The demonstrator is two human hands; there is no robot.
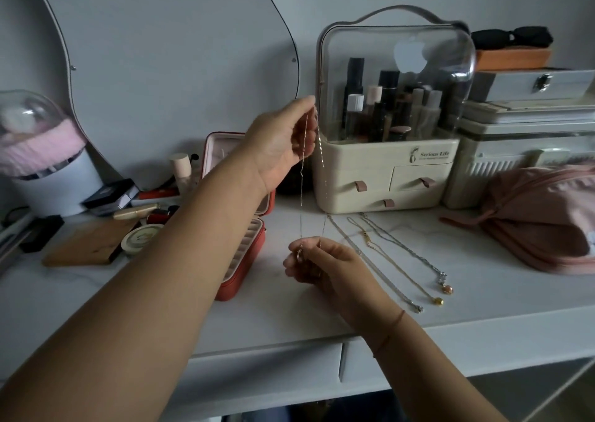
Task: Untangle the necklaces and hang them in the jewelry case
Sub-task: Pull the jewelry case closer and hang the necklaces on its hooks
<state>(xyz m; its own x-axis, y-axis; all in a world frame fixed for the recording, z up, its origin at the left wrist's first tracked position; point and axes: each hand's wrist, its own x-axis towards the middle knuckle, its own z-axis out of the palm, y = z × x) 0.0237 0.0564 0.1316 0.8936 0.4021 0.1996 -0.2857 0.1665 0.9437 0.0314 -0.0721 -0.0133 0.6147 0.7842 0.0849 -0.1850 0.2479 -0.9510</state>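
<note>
Head view: left hand (283, 144) raised, fingertips clamped on the top of a thin gold necklace (302, 196) — two strands hang straight down from that pinch. Right hand (317, 265) directly below, fingers curled, pinching the strands' lower ends. Red jewelry case (244, 260) open, left of the lower grip, partly behind the left forearm. Three other necklaces (438, 301) lie straightened on the table (483, 302) — just right of the right hand.
</note>
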